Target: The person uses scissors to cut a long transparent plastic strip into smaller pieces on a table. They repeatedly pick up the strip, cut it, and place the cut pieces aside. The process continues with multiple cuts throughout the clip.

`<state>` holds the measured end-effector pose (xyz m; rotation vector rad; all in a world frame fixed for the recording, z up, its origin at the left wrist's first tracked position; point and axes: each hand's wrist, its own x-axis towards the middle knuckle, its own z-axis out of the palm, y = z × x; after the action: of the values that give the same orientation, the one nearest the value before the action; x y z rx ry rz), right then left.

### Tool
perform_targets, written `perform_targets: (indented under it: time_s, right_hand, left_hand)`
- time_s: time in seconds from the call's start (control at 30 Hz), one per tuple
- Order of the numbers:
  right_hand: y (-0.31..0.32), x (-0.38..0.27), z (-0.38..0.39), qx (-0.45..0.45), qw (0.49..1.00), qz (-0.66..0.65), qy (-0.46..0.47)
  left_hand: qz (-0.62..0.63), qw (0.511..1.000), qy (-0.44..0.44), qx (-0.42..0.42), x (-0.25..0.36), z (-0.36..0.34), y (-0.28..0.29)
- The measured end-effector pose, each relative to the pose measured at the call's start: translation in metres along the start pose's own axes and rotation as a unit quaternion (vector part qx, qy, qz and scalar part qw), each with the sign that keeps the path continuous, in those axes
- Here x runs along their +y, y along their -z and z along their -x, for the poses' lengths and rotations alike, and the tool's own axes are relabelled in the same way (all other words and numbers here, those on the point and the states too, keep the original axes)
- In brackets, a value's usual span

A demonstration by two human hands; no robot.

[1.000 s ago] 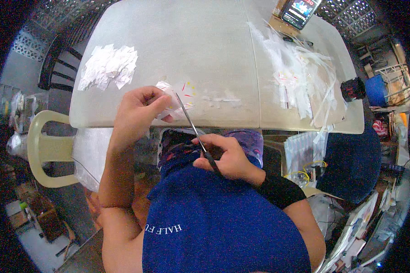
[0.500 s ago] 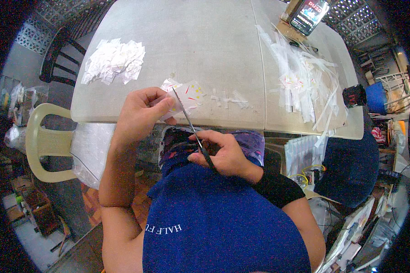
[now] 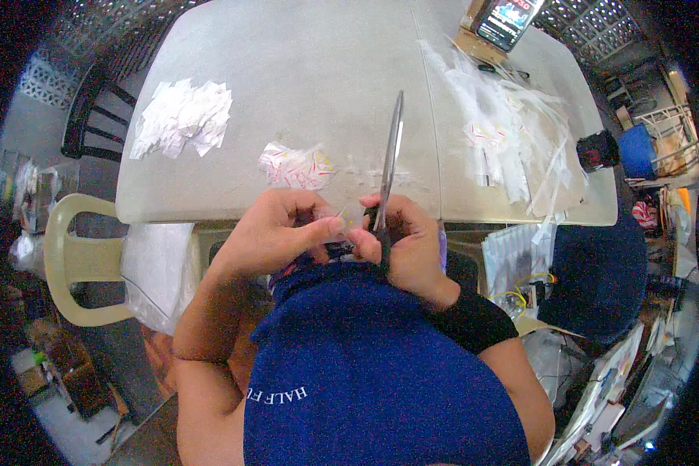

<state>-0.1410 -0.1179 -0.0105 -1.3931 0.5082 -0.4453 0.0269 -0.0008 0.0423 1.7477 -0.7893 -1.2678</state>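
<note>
My left hand is closed at the table's near edge, thumb and fingers pinching a small piece of paper, mostly hidden by the fingers. Close beside it, my right hand is wrapped round the black handle of a pair of scissors. Their blades point away from me, up over the table, and look closed together. The right fingertips come up to the same paper; whether they grip it I cannot tell. Just beyond my left hand lies a small heap of paper cuttings with red and yellow marks.
White paper pieces form a pile at the table's far left. On the right lie long white strips, with a phone propped behind them. A black container stands by the right edge. A beige chair is at left.
Both hands have drawn together near the table edge, the left moving down and right. The scissors have swung from the paper to point away from me. The marked cuttings on the table are uncovered.
</note>
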Motion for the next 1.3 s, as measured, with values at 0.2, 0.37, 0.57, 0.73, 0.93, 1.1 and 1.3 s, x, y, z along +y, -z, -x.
perform_targets:
  time_s: [0.2, 0.37, 0.57, 0.73, 0.93, 1.1, 1.3]
  right_hand:
    - [0.021, 0.001, 0.011, -0.027, 0.999, 0.045, 0.001]
    - [0.029, 0.011, 0.026, -0.062, 0.995, 0.076, -0.018]
    - [0.037, 0.014, 0.033, -0.034, 0.994, 0.099, -0.027]
    - [0.040, 0.017, 0.035, -0.018, 0.997, 0.065, -0.042]
    - [0.041, 0.019, 0.034, -0.023, 0.998, 0.055, -0.033]
    - [0.043, 0.022, 0.035, -0.015, 0.997, 0.059, -0.043]
    - [0.040, 0.026, 0.033, 0.014, 0.997, 0.071, -0.041]
  left_hand:
    - [0.085, 0.984, -0.135, 0.073, 0.005, -0.031, -0.008]
    - [0.122, 0.977, -0.155, 0.076, 0.013, -0.049, -0.014]
    - [0.102, 0.980, -0.159, 0.060, 0.018, -0.063, -0.021]
    - [0.103, 0.982, -0.150, 0.053, 0.022, -0.067, -0.027]
    - [0.114, 0.981, -0.145, 0.053, 0.024, -0.067, -0.030]
    - [0.107, 0.982, -0.147, 0.051, 0.024, -0.068, -0.031]
    - [0.041, 0.987, -0.135, 0.074, 0.026, -0.066, -0.028]
